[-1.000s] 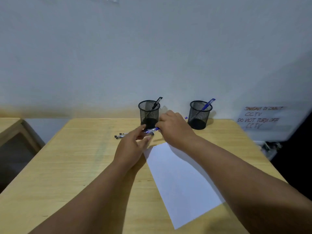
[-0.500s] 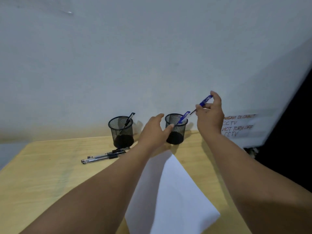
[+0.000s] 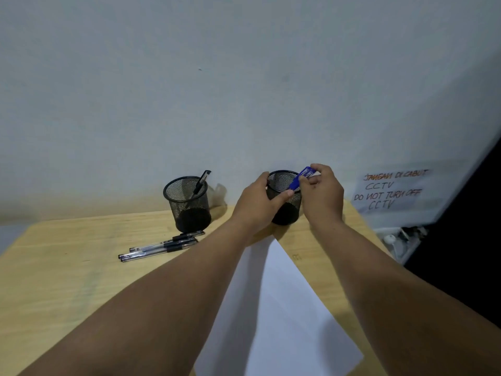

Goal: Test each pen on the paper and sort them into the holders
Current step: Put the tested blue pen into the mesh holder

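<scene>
A blue pen angles into the right-hand mesh holder at the far edge of a light wooden table, its lower end inside the rim and its upper end pinched between the thumb and curled fingers of the right hand. The left hand grips the same holder from its left side, thumb on the near wall and fingers curled over the far rim. This holder stands just beyond the far corner of a sheet of white paper, which runs from the middle of the table toward the near right edge and lies partly under both forearms.

To the left, well apart from the hands, a second black mesh holder stands upright with one black pen leaning inside it, cap end up and tilted to the right. Several clear-barrelled black pens lie in a loose bundle on the table just in front of that holder, their ends pointing left and toward the near side; how many there are cannot be told for certain.

Behind the table rises a plain pale wall. At far right a paper notice fixed to the wall reads, in handwritten capitals, "JANGAN DI CABUT CCTV" and "DO NOT TURN OFF CCTV".
</scene>
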